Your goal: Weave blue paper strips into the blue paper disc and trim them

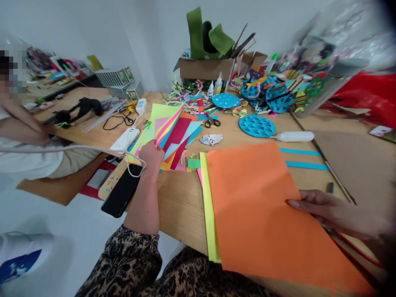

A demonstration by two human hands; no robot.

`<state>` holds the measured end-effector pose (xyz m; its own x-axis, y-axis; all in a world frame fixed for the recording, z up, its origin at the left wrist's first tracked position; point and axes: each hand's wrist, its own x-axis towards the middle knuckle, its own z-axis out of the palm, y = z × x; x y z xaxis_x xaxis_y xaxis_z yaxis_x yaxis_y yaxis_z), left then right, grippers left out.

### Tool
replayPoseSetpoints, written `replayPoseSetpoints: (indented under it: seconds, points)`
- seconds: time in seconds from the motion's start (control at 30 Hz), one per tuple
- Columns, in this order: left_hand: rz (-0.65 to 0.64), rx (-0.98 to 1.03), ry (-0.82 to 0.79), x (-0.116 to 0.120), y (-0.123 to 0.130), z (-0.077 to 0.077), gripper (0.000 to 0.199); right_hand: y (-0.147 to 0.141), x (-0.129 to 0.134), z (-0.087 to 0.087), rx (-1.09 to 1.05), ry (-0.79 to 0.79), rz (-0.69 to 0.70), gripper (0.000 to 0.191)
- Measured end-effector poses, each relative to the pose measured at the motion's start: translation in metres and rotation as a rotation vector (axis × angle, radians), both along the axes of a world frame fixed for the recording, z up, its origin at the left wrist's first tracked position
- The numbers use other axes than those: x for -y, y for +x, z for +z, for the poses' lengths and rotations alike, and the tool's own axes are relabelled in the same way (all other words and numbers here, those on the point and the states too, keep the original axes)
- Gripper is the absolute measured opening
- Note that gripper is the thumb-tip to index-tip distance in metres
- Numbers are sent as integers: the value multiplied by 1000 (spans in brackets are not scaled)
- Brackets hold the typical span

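Observation:
My left hand (pixel 152 156) is closed on the near edge of several coloured paper sheets (pixel 177 134), which fan out in yellow, pink, dark red and light blue. Between the thumb and fingers of my right hand (pixel 328 208) is the edge of a large orange sheet (pixel 256 202). Under the orange sheet's left side, yellow paper (pixel 208 206) sticks out. A black phone (pixel 121 192) lies by my left forearm, at the table's edge. Beyond the orange sheet rest a cut-out paper drawing (pixel 211 139) and black-handled scissors (pixel 212 122).
Blue round pieces (pixel 256 125), a white bottle (pixel 295 136) and blue strips (pixel 307 165) lie on the table. At the back stands a cardboard box (pixel 206 68) with green material. A white power strip (pixel 125 139) with a cable lies left. Another person's arm (pixel 26 119) is at far left.

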<state>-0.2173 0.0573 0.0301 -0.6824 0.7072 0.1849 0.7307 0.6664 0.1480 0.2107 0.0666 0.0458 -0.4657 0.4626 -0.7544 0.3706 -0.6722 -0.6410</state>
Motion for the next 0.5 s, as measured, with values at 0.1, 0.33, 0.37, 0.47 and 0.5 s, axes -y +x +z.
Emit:
replayPoseSetpoints:
  seconds: [0.1, 0.33, 0.37, 0.47, 0.5]
  points:
    - [-8, 15, -30, -1, 2, 1, 34, -4, 8, -5, -5, 47, 8, 29]
    - [-66, 47, -96, -1, 6, 2, 39, -14, 14, -20, 20, 147, -7, 29]
    - [-71, 48, -98, -1, 7, 2, 39, -15, 14, -22, 44, 171, 8, 30]
    - [-75, 51, -101, -1, 8, 1, 40, -17, 17, -27, 94, 250, -3, 34]
    - [-76, 52, -102, -1, 9, 1, 39, -18, 19, -28, 95, 276, -24, 37]
